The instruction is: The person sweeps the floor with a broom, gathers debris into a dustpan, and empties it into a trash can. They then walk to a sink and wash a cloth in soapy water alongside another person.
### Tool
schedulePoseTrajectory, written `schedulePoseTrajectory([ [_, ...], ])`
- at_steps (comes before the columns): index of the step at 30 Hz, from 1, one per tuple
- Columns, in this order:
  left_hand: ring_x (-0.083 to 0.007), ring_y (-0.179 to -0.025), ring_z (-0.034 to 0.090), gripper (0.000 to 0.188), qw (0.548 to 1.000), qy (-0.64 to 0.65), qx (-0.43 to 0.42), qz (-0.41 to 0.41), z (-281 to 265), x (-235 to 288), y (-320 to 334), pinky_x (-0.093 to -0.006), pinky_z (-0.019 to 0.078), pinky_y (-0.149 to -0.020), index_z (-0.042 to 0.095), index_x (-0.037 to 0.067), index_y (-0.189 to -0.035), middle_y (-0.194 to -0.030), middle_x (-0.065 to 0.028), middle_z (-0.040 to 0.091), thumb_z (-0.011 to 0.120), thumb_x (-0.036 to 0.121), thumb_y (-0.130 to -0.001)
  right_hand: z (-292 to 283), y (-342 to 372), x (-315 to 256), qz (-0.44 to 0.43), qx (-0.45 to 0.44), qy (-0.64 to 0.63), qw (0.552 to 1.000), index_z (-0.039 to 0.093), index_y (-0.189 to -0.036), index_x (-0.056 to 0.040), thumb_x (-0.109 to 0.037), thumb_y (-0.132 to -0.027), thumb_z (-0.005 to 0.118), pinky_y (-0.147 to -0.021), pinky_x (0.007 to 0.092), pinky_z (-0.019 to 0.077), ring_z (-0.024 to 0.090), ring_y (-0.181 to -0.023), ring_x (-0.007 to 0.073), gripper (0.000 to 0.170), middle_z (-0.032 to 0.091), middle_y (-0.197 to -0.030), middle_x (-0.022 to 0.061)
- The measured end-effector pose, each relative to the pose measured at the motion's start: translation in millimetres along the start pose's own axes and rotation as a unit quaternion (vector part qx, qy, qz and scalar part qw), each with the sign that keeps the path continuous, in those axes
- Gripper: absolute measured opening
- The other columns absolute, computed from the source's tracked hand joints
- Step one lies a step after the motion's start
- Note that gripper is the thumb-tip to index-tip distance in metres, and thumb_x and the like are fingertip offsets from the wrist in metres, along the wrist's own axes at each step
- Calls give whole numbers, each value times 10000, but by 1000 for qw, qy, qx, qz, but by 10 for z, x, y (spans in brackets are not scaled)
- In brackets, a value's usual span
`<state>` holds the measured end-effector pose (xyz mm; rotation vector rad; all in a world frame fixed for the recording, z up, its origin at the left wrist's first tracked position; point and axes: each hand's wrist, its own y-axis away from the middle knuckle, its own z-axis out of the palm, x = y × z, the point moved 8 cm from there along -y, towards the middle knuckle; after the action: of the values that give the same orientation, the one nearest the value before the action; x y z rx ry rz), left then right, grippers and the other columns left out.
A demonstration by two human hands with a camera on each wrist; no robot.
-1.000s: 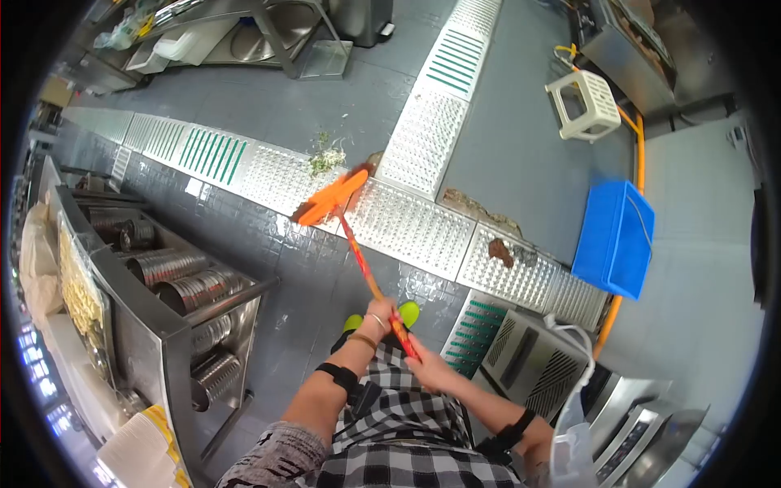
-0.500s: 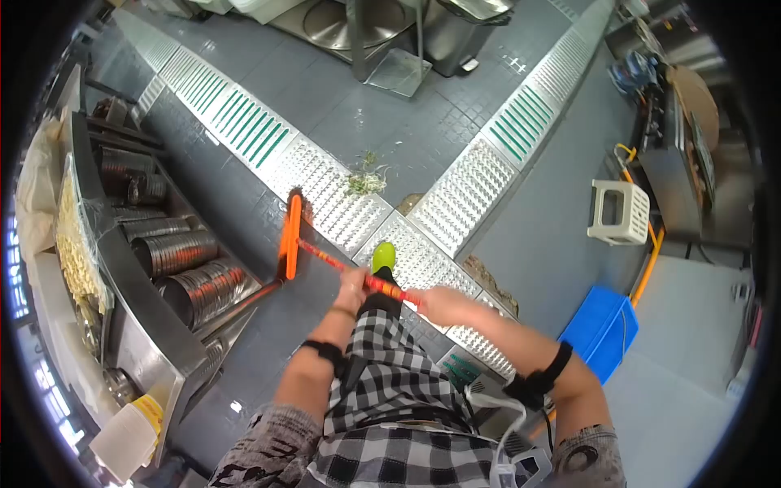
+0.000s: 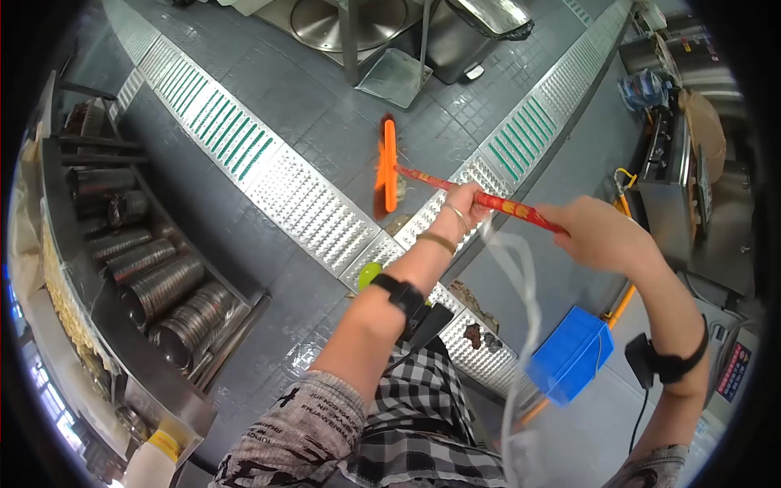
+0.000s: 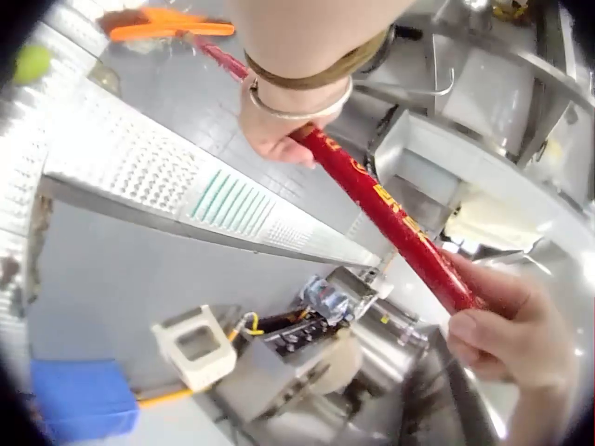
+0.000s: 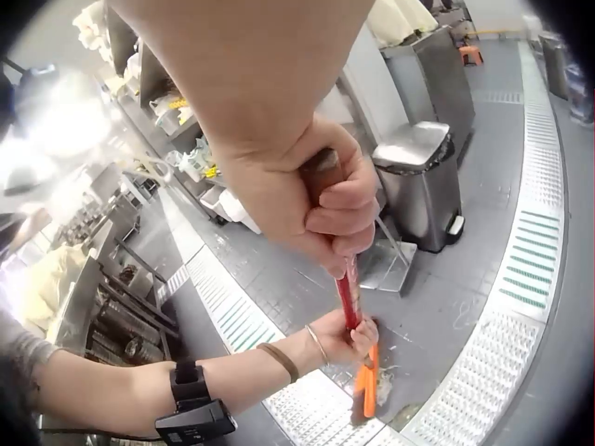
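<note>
Fingers [image 5: 342,220] curled tightly round a red handle [image 3: 521,211]
Right hand [image 3: 600,234] at its end; beyond fingers of left hand [image 3: 464,198], orange broom head [image 3: 390,167].

I see open floor [image 3: 317,130] left of the broom [image 3: 390,167]; ahead, a dustpan [image 3: 395,80] and bin [image 3: 455,42] block me, the bench [image 3: 167,407] bounds my left, and a pale cable [image 3: 530,313] hangs between left arm [image 3: 350,342] and right arm [image 3: 677,301].
</note>
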<state>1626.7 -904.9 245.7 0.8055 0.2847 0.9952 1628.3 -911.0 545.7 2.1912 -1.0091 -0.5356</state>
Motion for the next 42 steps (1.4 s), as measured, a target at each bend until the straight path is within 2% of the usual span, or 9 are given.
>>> schedulePoseTrajectory([
  [4,-142,-430,460,84,998,65,13,23,339,-102,736,-252,411,-377,420,70,-657,-559,-47,475,466,94,-722,-25,401,85,53,-67,30,996,440,-1072,-77,-105,-705,505,-543,387,391,506,-579,328,373,511,-598,172],
  [9,-134,-429,450,110,980,179,84,37,-140,-321,582,-233,417,-396,381,80,-607,-521,-24,413,439,61,-698,185,92,172,-146,18,58,987,455,-1079,-127,-141,-710,510,-528,376,398,525,-594,293,374,521,-596,136],
  [11,-131,-428,448,131,973,209,99,20,-184,-403,293,-226,411,-394,369,82,-584,-510,-20,399,436,61,-694,238,-227,323,-135,2,108,985,470,-1063,-133,-151,-708,515,-528,368,403,531,-600,281,358,525,-597,121],
  [20,-124,-431,476,160,960,256,-106,40,1128,-365,-695,-235,421,-421,398,89,-578,-492,-17,465,445,103,-730,-247,-187,1154,-34,9,257,966,508,-1007,-147,-103,-685,533,-504,343,407,530,-545,248,326,516,-560,85],
  [24,-141,-454,483,119,982,178,-68,15,1350,-614,-296,-254,425,-414,427,78,-622,-545,-34,484,487,110,-719,-214,382,1343,-16,-2,192,981,474,-1054,-150,-129,-688,541,-483,352,390,512,-500,258,373,497,-530,85],
  [27,-140,-431,456,107,990,47,103,80,1012,-573,-129,-265,413,-380,432,67,-657,-571,-34,472,507,122,-709,-7,482,1564,-26,5,16,1000,433,-1104,-152,-140,-699,529,-485,368,387,511,-518,280,416,496,-543,112],
  [34,-138,-403,344,199,920,-47,328,208,-795,549,-455,-274,361,-370,318,123,-662,-530,-10,321,472,14,-600,1331,-1234,1234,-106,5,-278,955,418,-1068,-122,-196,-768,439,-584,409,409,530,-682,328,310,541,-722,168],
  [39,-209,-410,472,106,864,-244,418,137,-1469,361,-1084,-324,410,-373,407,21,-712,-547,-94,451,471,66,-641,2181,-1356,1366,-44,24,-420,906,398,-1085,-109,-179,-766,444,-621,419,411,527,-718,343,330,544,-754,182],
  [42,-258,-578,577,166,734,-532,404,124,-987,-457,-1176,-357,463,-493,511,36,-784,-650,-140,554,500,156,-670,2790,-752,1811,-22,24,-497,867,357,-1146,-112,-150,-765,447,-656,403,406,515,-768,350,393,536,-842,201],
])
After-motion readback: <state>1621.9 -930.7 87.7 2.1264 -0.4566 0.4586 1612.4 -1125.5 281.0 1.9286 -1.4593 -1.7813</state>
